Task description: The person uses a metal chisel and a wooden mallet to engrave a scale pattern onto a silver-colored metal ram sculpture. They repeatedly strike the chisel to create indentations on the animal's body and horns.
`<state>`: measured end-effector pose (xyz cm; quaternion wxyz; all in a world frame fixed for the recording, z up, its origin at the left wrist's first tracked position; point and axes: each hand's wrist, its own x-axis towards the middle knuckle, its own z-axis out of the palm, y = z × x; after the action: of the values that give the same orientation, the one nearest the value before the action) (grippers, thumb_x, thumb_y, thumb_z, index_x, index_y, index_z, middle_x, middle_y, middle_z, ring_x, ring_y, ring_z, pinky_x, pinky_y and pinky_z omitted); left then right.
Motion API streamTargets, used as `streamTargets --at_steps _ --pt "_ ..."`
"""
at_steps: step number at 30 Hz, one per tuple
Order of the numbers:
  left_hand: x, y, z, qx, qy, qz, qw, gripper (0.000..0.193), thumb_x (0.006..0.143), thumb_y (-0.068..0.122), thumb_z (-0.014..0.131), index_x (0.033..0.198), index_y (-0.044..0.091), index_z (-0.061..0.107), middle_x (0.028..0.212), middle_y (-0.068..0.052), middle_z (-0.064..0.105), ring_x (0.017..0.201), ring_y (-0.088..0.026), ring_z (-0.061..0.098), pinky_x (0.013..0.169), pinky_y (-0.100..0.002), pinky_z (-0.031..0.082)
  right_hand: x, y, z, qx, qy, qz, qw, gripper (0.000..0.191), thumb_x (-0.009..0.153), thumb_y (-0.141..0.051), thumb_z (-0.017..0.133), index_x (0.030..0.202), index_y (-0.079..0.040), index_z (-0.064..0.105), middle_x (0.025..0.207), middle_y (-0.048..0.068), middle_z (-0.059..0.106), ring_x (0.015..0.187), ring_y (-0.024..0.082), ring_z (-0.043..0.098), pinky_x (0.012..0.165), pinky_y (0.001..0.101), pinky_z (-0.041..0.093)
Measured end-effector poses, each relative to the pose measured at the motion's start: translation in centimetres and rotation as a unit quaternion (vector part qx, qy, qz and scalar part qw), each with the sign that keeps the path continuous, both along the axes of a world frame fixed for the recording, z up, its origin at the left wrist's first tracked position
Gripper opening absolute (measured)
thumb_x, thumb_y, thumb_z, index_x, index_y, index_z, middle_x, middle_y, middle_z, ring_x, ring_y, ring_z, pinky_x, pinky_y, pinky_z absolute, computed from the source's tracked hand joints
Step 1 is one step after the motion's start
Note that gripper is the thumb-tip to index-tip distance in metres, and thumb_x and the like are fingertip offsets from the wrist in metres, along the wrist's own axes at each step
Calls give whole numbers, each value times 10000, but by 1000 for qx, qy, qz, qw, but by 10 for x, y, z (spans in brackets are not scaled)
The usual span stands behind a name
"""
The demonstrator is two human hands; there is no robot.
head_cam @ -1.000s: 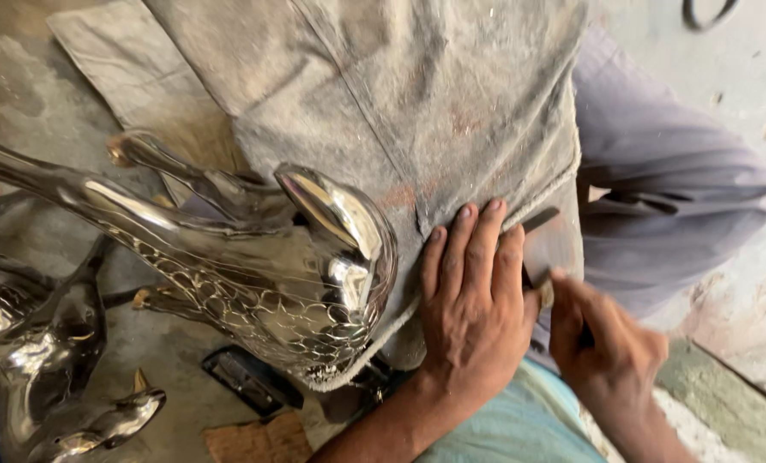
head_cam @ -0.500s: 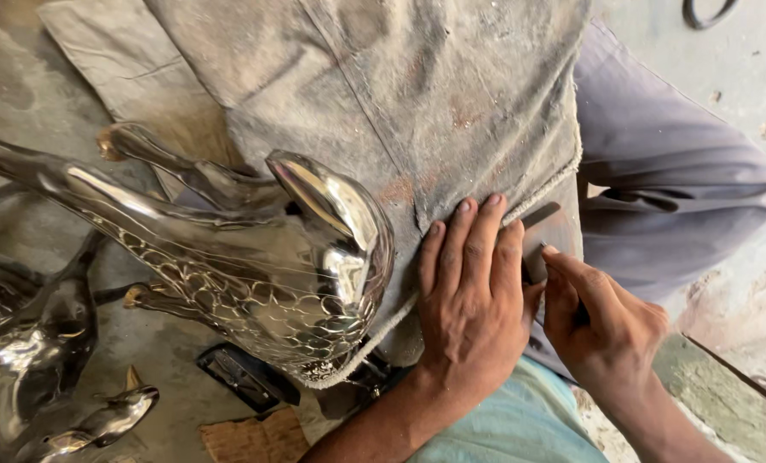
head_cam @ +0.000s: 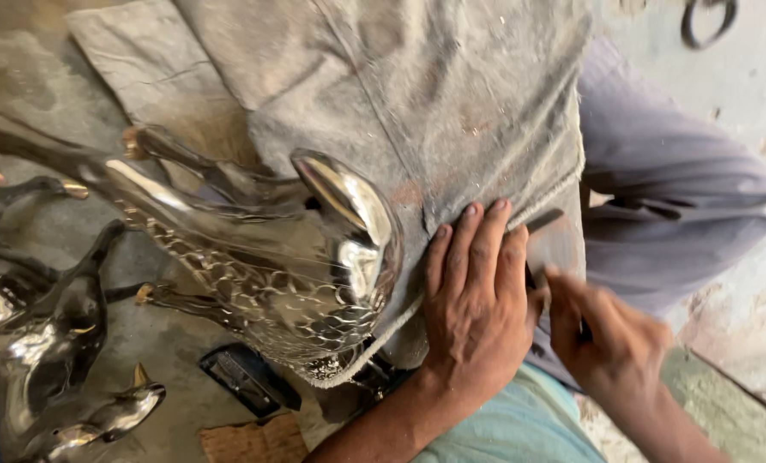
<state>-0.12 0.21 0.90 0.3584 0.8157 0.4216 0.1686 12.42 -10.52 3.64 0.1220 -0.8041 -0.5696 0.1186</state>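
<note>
Looking down from a head camera, a person sits on a dusty floor (head_cam: pixel 168 360) with a grey cloth (head_cam: pixel 417 94) spread over the lap. Their left hand (head_cam: pixel 477 300) lies flat on the cloth, palm down, fingers (head_cam: pixel 486 231) straight and close together, pressing the fabric near its lower edge. Just beside it, the right hand (head_cam: pixel 610 339) has its fingers curled together around a thin dark tool (head_cam: pixel 544 220), whose tip shows above the left hand at the cloth's edge; most of the tool is hidden. A polished metal animal figure (head_cam: pixel 254 257) lies across the cloth to the left of the hands, its rounded shiny end touching the fabric, scale-like marks along its body. More shiny metal figures (head_cam: pixel 48 343) lie on the floor at far left. A small dark flat object (head_cam: pixel 246 377) rests on the floor below the figure. Grey trousers (head_cam: pixel 666 214) show at right.
</note>
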Motion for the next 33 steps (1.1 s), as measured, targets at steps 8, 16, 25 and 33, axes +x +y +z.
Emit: streamTargets --at_steps 8,16,25,33 --pt "-1 -1 -1 -25 -29 -5 999 510 897 214 689 1345 -19 616 1521 -185 519 1461 -364 456 1245 -520 294 -1 2 -2 -11 -17 5 1000 209 931 -3 728 1127 -72 744 799 57 750 537 115 650 471 299 461" --pt "-1 0 -2 -27 -34 -9 999 552 868 226 732 1344 -26 614 1519 -203 521 1459 -373 459 1251 -529 298 -2 6 1 -2 -45 16 999 191 930 -9 721 1106 -81 740 796 63 742 543 118 636 479 309 456" --pt "-1 0 -2 -11 -31 -3 999 471 933 186 691 1350 -19 615 1522 -194 522 1467 -362 469 1262 -526 307 -2 2 0 -2 -60 40 997 228 914 21 724 1117 -80 747 745 51 729 492 112 602 452 313 434" --pt "-2 2 -2 -17 -49 3 999 449 953 176 666 1352 -25 617 1538 -198 513 1475 -369 460 1265 -521 301 -2 2 0 3 -43 24 999 213 949 -1 720 1146 -77 747 818 67 739 544 123 637 495 299 473"
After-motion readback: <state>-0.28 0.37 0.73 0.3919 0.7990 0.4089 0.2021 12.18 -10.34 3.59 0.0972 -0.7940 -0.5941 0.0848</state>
